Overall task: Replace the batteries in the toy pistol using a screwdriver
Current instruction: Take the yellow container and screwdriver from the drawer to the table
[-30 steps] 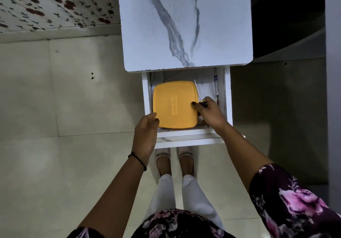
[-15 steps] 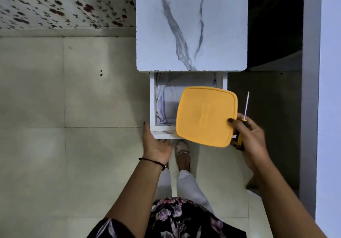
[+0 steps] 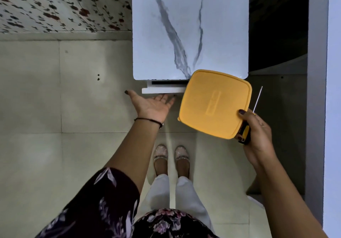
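Standing at a small marble-topped table (image 3: 190,27), looking straight down. Gripping a yellow box (image 3: 214,103) with the right hand (image 3: 258,132), pressing the thumb onto the lid near its right edge. Clamping a screwdriver (image 3: 245,133) in that same hand, against the box's right side: curling the fingers round the yellow-and-black handle and pointing the thin metal shaft up and away, past the thumb. Holding the box in the air, tilted, overlapping the table's near right corner and hiding the right end of the drawer (image 3: 162,90).

Stretching the left hand (image 3: 153,106) out flat, palm turned up, spreading straight fingers and throwing the thumb out to the left; grasping nothing. Touching the fingertips to the near edge of the white drawer front, just under the tabletop. Leaving only a dark slit open between that front and the tabletop.

Wearing a thin dark band (image 3: 147,120) on the left wrist, a dark floral top, pale trousers and beaded flat shoes (image 3: 160,154). Standing on pale floor tiles (image 3: 55,108), feet side by side just before the table. Facing a wall (image 3: 55,3) papered with small dark flowers, beyond the tiles on the left.
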